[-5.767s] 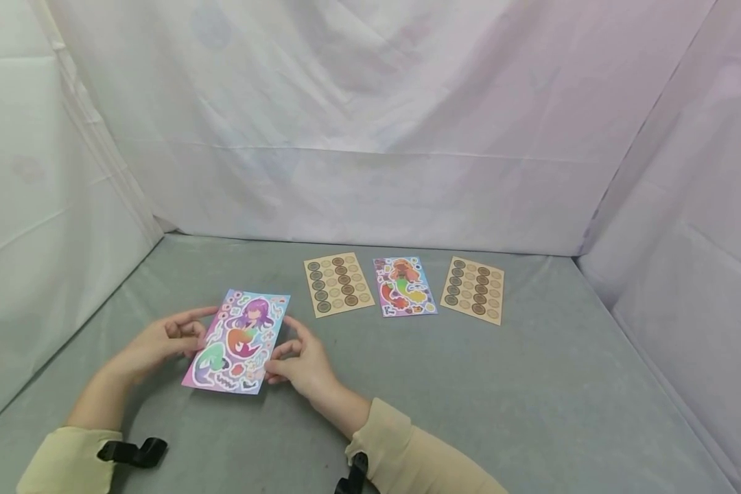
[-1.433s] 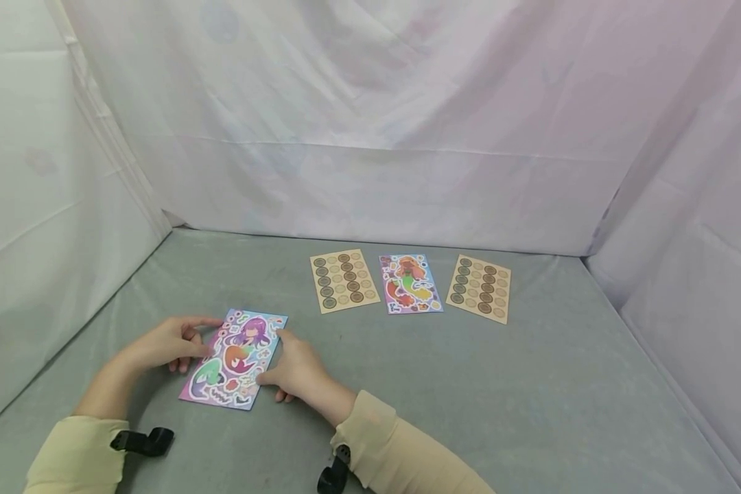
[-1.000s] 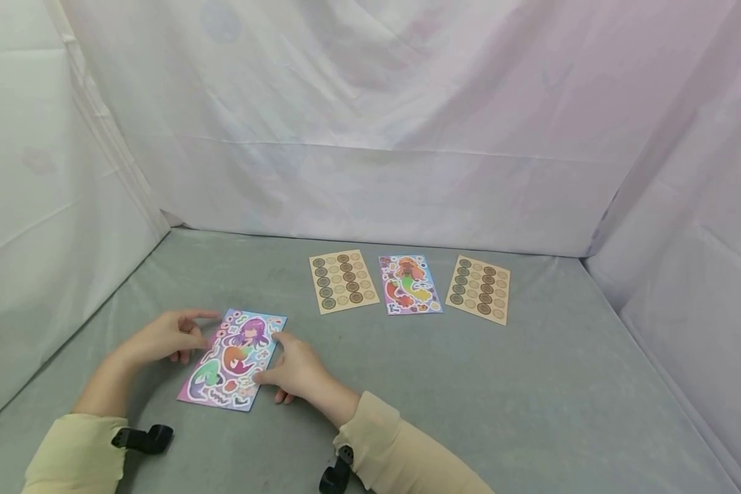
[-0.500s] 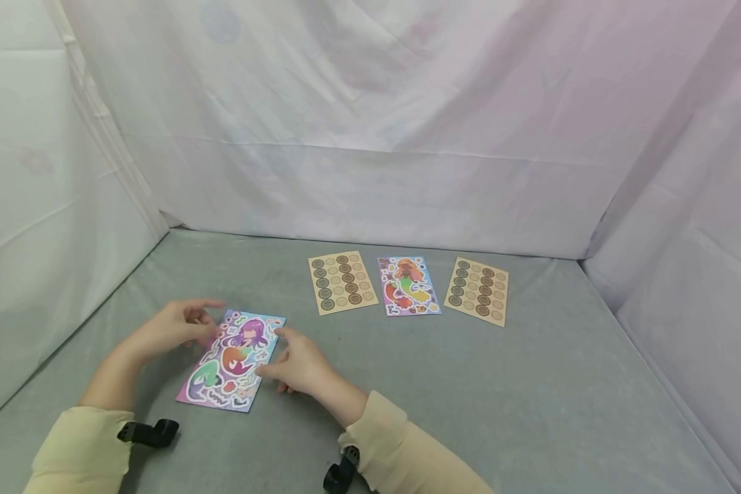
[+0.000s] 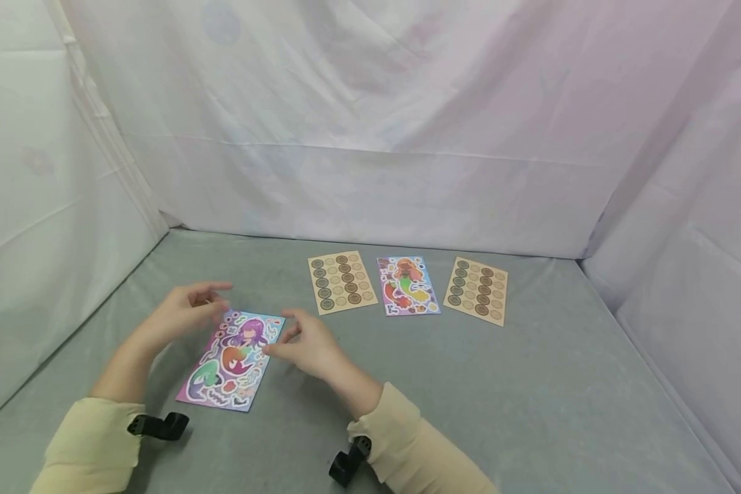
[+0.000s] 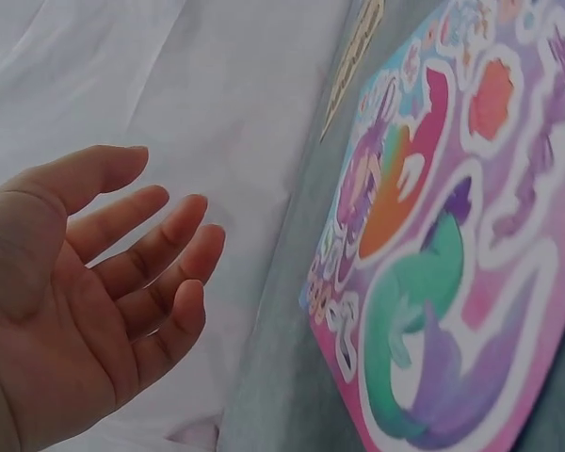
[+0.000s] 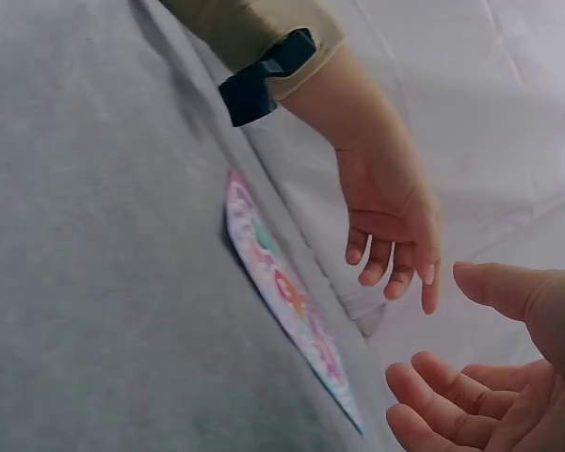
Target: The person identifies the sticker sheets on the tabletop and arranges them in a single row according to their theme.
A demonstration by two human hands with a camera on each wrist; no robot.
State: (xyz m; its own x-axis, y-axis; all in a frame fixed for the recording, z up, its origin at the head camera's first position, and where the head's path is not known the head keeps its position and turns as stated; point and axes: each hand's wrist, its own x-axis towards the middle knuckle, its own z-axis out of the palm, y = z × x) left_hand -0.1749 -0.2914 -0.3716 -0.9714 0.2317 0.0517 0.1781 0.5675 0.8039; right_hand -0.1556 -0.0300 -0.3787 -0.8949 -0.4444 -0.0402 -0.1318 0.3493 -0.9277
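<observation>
left hand [image 5: 182, 315], right hand [image 5: 311, 348] loose-fingered; clear of mermaid sheet [image 5: 233, 361] in right wrist view, overlapping in head's

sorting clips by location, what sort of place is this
Probably a curtained recording booth: pale, faintly patterned cloth curtains line the back and both sides of a grey, cloth-like tabletop, and a black wrist-worn device sits at each beige sleeve.

Colourful sheet [image 7: 281, 282] on grey surface [image 7: 104, 282], left hand [image 7: 391, 212] — fingers loosely extended, right hand [image 7: 508, 377] nearer the camera — thumb apart
</observation>
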